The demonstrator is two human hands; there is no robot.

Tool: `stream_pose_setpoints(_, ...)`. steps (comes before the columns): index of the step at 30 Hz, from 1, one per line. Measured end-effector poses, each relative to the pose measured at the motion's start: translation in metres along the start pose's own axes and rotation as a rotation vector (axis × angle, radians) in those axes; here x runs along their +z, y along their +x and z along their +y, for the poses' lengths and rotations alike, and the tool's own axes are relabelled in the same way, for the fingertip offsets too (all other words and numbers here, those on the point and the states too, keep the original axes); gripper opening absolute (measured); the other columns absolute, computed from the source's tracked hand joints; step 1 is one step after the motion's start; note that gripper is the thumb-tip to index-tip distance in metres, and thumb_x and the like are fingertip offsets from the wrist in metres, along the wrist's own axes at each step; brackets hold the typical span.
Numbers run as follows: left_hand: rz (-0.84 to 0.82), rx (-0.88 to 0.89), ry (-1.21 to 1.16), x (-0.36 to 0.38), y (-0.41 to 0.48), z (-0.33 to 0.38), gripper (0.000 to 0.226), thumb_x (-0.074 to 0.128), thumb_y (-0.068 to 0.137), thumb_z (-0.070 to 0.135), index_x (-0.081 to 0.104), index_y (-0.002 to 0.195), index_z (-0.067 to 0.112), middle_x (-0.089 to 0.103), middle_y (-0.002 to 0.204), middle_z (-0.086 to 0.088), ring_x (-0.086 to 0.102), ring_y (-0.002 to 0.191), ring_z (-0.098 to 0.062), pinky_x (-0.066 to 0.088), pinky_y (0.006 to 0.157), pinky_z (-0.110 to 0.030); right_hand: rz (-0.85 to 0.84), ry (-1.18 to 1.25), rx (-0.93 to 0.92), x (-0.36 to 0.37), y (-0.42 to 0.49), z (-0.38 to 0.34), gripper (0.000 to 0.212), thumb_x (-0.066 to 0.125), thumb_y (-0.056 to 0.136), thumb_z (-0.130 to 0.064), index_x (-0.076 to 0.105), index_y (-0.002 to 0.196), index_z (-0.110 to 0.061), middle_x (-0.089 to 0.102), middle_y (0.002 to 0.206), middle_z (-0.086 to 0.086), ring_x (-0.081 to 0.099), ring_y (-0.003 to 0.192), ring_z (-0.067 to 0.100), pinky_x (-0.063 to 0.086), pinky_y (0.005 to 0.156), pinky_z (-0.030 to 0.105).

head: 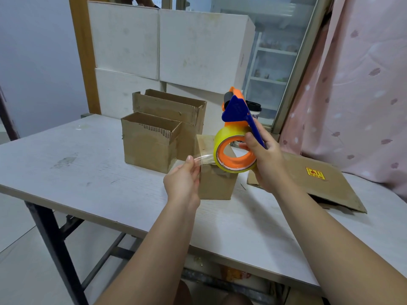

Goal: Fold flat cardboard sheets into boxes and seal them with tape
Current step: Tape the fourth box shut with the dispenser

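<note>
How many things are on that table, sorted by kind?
Folded cardboard boxes: 3 (front open box, rear open box, small box being taped)
Flat cardboard sheets: 1
Tape dispensers: 1, held above the table
Cups: 1
Total: 6

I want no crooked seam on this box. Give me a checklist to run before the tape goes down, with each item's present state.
1. Free end of the clear tape strip pinched in left hand: ok.
2. Orange-and-blue tape dispenser with yellowish roll gripped by right hand: ok.
3. Small closed brown cardboard box resting on the white table: ok.
4. Tape already touching the box: cannot tell.
5. Top flaps flush: cannot tell, dispenser hides them.
</note>
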State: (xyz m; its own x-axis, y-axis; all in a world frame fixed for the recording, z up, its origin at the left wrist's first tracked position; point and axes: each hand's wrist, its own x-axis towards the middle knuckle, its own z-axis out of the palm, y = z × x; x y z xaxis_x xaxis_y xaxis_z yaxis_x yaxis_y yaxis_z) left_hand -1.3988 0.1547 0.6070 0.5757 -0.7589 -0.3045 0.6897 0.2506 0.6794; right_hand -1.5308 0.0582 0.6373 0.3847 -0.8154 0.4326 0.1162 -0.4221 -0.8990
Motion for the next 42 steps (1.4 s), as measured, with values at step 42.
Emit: stream_pose_setpoints(42, -0.005, -0.054, 0.404, -0.004, 0.026, -0.013, 0.014, 0.052, 0.093, 0.015, 0.058, 0.081, 0.013, 0.057, 0.07, 0.003, 0.053, 0.064, -0.007, 0.043, 0.044, -0.017, -0.073, 0.155, 0.027, 0.002, -0.005, -0.002, 0.096, 0.086, 0.058, -0.043, 0.044, 0.142, -0.021, 0.059, 0.13, 0.003, 0.058, 0.117, 0.028, 0.049, 0.095, 0.039)
